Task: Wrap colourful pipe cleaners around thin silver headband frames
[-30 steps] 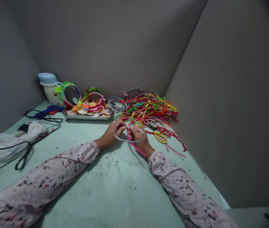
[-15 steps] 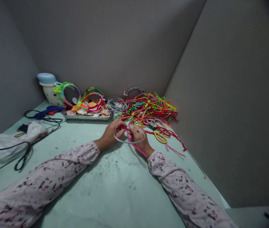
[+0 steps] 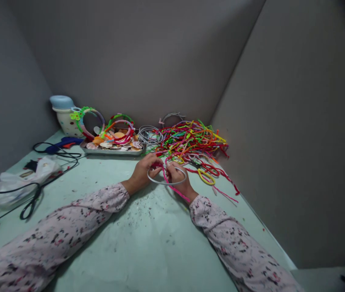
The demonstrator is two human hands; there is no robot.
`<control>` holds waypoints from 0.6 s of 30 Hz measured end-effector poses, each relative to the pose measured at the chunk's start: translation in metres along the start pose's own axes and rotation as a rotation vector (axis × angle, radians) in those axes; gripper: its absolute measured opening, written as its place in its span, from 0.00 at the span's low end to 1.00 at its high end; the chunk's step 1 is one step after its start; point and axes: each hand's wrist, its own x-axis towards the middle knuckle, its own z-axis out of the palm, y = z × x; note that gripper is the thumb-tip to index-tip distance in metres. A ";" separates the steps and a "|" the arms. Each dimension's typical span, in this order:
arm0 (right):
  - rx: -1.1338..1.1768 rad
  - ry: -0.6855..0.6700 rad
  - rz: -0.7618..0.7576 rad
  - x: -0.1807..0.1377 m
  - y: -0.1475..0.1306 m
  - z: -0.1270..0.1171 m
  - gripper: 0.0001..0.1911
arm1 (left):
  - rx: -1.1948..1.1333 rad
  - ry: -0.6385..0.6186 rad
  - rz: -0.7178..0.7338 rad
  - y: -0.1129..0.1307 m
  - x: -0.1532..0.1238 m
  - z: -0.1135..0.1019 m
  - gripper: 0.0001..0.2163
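A thin silver-grey wire ring (image 3: 164, 183) is held up off the table between my two hands. My left hand (image 3: 145, 168) pinches its far left side, where pink fuzzy strand shows at the fingertips. Closed at the far right side of the ring, my right hand (image 3: 177, 175) grips a bright pink pipe cleaner (image 3: 178, 192) against the wire. One end of this pipe cleaner trails down toward my right wrist. My fingers partly hide where strand and wire meet.
A tangle of colourful pipe cleaners (image 3: 190, 140) lies at the back, beside coiled wire rings (image 3: 149, 134). Yellow-handled scissors (image 3: 206, 177) lie right of my hands. Back left are a metal tray (image 3: 111, 152) with shells and wrapped hoops, a jar (image 3: 65, 117), black cables (image 3: 34, 198) and a plastic bag (image 3: 9, 188).
Both hands keep their hold on the ring and pipe cleaner, with only slight finger movement. The whole view has shifted very slightly.
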 end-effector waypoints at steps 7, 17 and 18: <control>-0.006 -0.012 -0.021 0.000 0.001 0.000 0.17 | 0.010 0.021 0.006 0.000 0.001 0.000 0.03; -0.040 0.004 -0.052 -0.002 -0.007 -0.001 0.16 | -0.007 0.055 0.018 0.002 0.001 -0.002 0.04; -0.029 0.002 -0.049 -0.002 -0.007 -0.001 0.16 | -0.015 0.056 0.017 0.002 0.001 -0.002 0.04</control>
